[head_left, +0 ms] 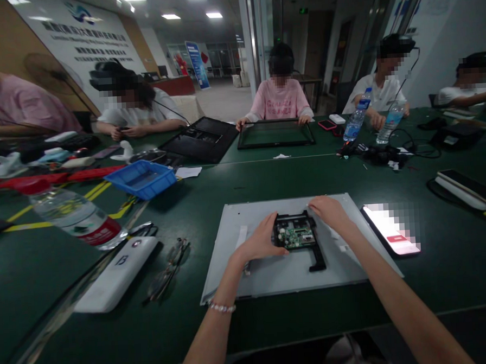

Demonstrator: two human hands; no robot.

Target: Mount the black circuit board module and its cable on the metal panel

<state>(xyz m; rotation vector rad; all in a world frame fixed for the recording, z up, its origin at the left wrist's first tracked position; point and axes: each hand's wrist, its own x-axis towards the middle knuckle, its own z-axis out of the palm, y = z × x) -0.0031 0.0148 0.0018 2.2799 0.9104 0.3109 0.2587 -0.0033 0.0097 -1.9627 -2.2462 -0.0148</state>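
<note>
**A:** So, starting from the near side, what do the hands do?

**B:** The left hand [259, 241] closes on the left edge of the black carrier [317, 262], thumb on the near side and fingers curled over it. The right hand [330, 210] lies on the far right corner with the fingers stretched out. As far as I can see, it closes around nothing.

**A:** And where is the circuit board [295, 237]?

**B:** Exactly between the two hands, inside the carrier. The carrier lies flat on the grey panel [280, 275], a little beyond its middle.

**A:** How far is the work, in your opinion?

**B:** I judge that the board is already seated in the carrier and the carrier is placed on the panel. I cannot tell if it is fastened. I see no screws and no tool near the hands, so the fixing may remain.

**A:** Which way does it point?

**B:** The long axis of the board runs from one hand to the other, left to right, the same as the panel. One leg of the carrier points toward the person, below the right hand.

**A:** And around the hands?

**B:** A lit phone [392, 229] lies just right of the right hand. Glasses [168, 270] and a white power bank [117, 273] are left of the left hand, and further left a water bottle [76, 215] lies on its side. Beyond the hands, a co-worker holds a black bezel [275, 134] at the far side of the table [267, 175].
</note>
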